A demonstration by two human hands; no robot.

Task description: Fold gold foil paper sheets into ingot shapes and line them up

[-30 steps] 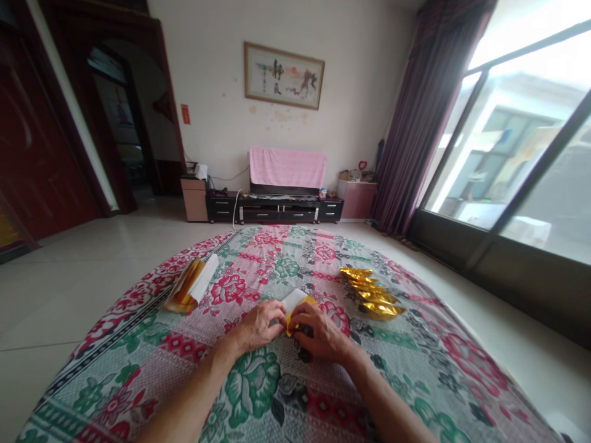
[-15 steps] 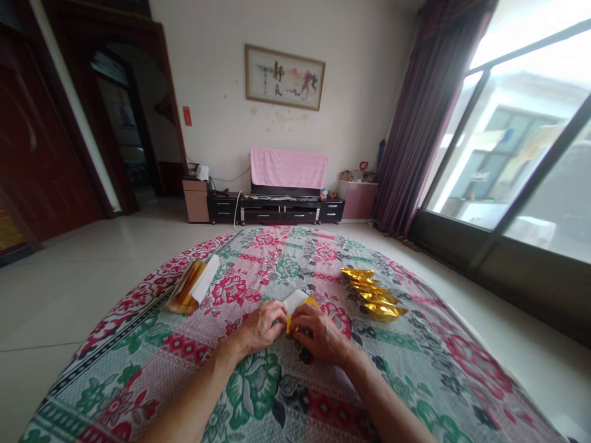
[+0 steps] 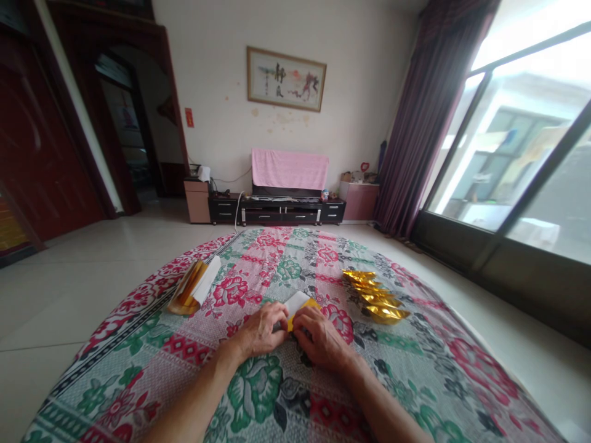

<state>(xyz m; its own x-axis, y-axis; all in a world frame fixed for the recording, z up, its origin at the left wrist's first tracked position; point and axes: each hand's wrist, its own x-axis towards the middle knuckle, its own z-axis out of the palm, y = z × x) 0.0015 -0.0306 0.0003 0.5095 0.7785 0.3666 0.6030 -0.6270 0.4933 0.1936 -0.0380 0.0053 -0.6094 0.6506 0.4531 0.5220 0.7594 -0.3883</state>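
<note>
A gold and white sheet of paper (image 3: 298, 303) lies on the flowered cloth (image 3: 258, 394) in front of me. My left hand (image 3: 261, 331) presses on its left part with fingers curled. My right hand (image 3: 322, 338) pinches its right part, where the gold side shows at the fingertips. Both hands meet over the sheet and hide most of it.
A stack of gold and white sheets (image 3: 194, 286) lies at the left of the cloth. A row of several folded gold paper pieces (image 3: 376, 296) sits at the right. Tiled floor surrounds the cloth, a low cabinet (image 3: 277, 209) stands at the far wall and a large window (image 3: 521, 154) is at the right.
The hands have stayed on the sheet, with the fingers shifting slightly closer together. The view has tilted a little.
</note>
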